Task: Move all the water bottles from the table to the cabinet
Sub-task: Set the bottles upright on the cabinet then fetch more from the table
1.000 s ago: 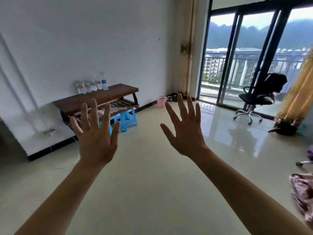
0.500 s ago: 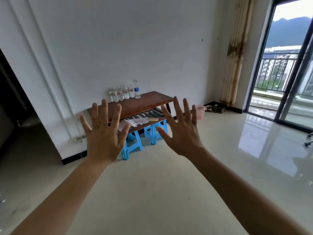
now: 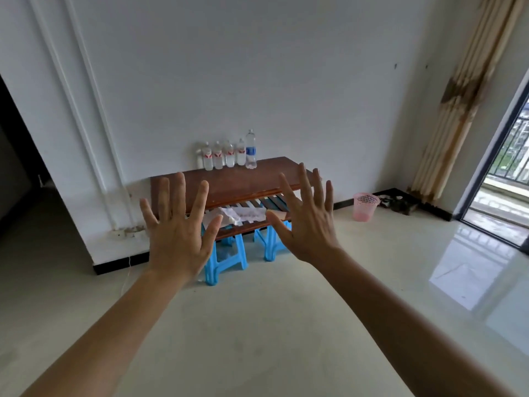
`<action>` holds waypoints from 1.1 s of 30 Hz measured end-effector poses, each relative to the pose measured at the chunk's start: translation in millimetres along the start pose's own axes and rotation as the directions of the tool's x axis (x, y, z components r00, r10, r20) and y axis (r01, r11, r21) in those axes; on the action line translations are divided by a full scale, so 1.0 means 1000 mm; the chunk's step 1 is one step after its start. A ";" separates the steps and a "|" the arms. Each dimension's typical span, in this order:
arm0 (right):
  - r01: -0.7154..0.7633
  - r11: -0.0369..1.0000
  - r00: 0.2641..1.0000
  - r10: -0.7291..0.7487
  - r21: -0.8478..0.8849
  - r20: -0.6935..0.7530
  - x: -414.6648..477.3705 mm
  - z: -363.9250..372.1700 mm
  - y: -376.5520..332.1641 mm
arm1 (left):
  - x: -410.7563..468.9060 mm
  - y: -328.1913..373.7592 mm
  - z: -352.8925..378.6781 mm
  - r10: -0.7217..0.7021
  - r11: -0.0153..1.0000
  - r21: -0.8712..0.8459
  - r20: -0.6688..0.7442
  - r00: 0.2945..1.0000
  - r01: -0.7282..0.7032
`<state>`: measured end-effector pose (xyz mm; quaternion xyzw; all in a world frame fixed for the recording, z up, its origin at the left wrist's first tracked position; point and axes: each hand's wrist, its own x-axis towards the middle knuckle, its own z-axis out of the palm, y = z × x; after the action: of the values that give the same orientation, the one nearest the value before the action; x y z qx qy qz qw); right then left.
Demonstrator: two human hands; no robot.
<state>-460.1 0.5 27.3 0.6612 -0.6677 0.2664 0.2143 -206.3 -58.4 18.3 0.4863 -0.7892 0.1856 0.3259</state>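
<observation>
Several clear water bottles (image 3: 226,154) stand in a row at the back of a brown wooden table (image 3: 229,183) against the white wall. The rightmost bottle (image 3: 250,150) is taller, with a blue label. My left hand (image 3: 180,230) and my right hand (image 3: 307,219) are raised in front of me with fingers spread, backs toward the camera, holding nothing. Both are well short of the table. No cabinet is in view.
Under the table, a slatted shelf (image 3: 257,216) holds a white cloth, and blue plastic stools (image 3: 226,256) stand below. A pink basket (image 3: 365,206) sits on the floor to the right. A dark doorway (image 3: 17,167) lies left, a balcony door (image 3: 509,167) right. Pale tiled floor stretches ahead.
The view has swung left, bringing the table and bottles to the centre and nearer. The balcony windows and office chair have slid out of view. Both hands stay raised and spread.
</observation>
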 end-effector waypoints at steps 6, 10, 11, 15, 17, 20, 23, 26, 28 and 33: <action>-0.013 1.000 1.000 0.014 -0.024 0.019 0.117 0.099 0.048 | 0.121 -0.029 0.116 -0.042 0.998 -0.037 0.065 0.997 0.044; -0.046 0.999 0.998 0.047 -0.030 0.031 0.198 0.153 0.094 | 0.220 -0.034 0.185 -0.013 0.999 -0.044 0.095 0.995 0.018; -0.066 0.998 0.997 0.067 -0.023 0.034 0.213 0.162 0.104 | 0.239 -0.032 0.200 -0.015 0.999 -0.043 0.106 0.994 0.019; -0.121 0.992 0.992 0.122 -0.023 0.043 0.264 0.218 0.161 | 0.296 -0.018 0.279 0.030 0.997 -0.069 0.143 0.989 -0.020; -0.135 0.991 0.989 0.136 -0.017 0.051 0.289 0.254 0.191 | 0.323 -0.011 0.322 0.035 0.998 -0.056 0.169 0.985 -0.026; -0.123 0.992 0.990 0.121 0.022 0.067 0.331 0.312 0.243 | 0.370 0.000 0.393 0.043 0.999 -0.031 0.201 0.979 -0.037; -0.113 0.993 0.988 0.109 0.028 0.108 0.389 0.363 0.297 | 0.427 0.008 0.452 0.022 1.000 -0.004 0.239 0.971 -0.021; -0.090 0.994 0.987 0.081 0.066 0.137 0.456 0.397 0.343 | 0.490 0.009 0.491 -0.003 0.999 0.040 0.252 0.968 -0.007; -0.088 0.991 0.989 0.075 0.099 0.128 0.490 0.414 0.361 | 0.516 0.004 0.507 -0.030 0.998 0.060 0.242 0.970 0.016; -0.074 0.984 0.978 0.040 0.163 0.205 0.561 0.484 0.385 | 0.559 -0.024 0.571 -0.173 0.984 0.095 0.314 0.933 0.150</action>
<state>-831.5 -746.0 -13.1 0.6811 -0.6796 0.2603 0.0809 -551.1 -778.9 -4.1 0.5842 -0.7821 0.1037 0.1902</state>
